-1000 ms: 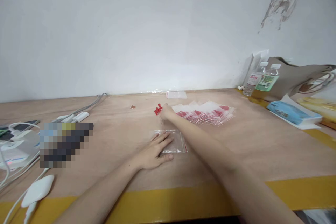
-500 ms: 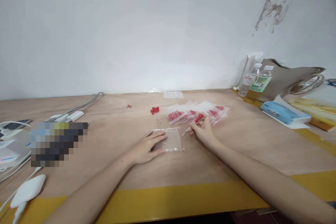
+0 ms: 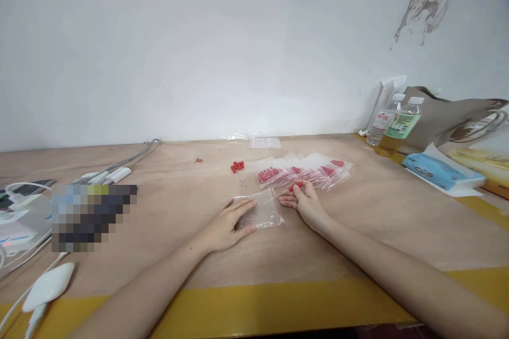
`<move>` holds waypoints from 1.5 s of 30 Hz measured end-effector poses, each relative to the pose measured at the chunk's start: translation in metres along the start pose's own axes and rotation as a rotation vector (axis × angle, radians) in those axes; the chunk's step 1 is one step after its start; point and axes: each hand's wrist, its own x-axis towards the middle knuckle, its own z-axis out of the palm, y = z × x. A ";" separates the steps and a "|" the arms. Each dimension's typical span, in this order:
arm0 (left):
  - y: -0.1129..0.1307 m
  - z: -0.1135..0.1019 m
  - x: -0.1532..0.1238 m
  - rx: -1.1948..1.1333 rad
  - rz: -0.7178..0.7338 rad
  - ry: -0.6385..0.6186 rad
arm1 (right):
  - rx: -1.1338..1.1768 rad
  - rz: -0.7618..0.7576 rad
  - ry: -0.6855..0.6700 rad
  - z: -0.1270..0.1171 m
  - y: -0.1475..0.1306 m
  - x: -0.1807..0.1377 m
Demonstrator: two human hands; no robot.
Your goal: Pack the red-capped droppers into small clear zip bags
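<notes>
In the oldest frame, my right grip [image 3: 310,206] is far up, over the small group of red-headed pieces [image 3: 238,166], and my right arm crosses over the edge of the clear bag [image 3: 263,213]. Now this grip is at the right of the bag, in the lower middle of the frame, and the arm comes in from the lower right corner. Compared with half a second ago, it is a little nearer to the bag. The thin stem, which was pointing down to the lower left, now lies more level and points to the left.

My right grip is pinching a red-headed piece [image 3: 295,187] between thumb and fingers; I cannot tell if it is only one or several together. Its red head is at the fingertips, and its stem goes out leftward to the red-lined edge of the bag. Whether the stem is already inside the bag, I cannot tell.

My left grip [image 3: 233,225] stays with the fingers spread, pressing flat on the left part of the bag, which lies on the desk [image 3: 178,270]. The bag's right edge looks slightly more turned than before. The group of red-headed pieces lies above the bag, near the centre of the frame. The pile of filled bags [image 3: 308,174] remains to its right, just above my right grip.
</notes>
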 end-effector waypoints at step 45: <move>-0.003 -0.009 0.000 -0.162 0.078 0.047 | -0.611 -0.223 -0.574 -0.014 -0.017 0.000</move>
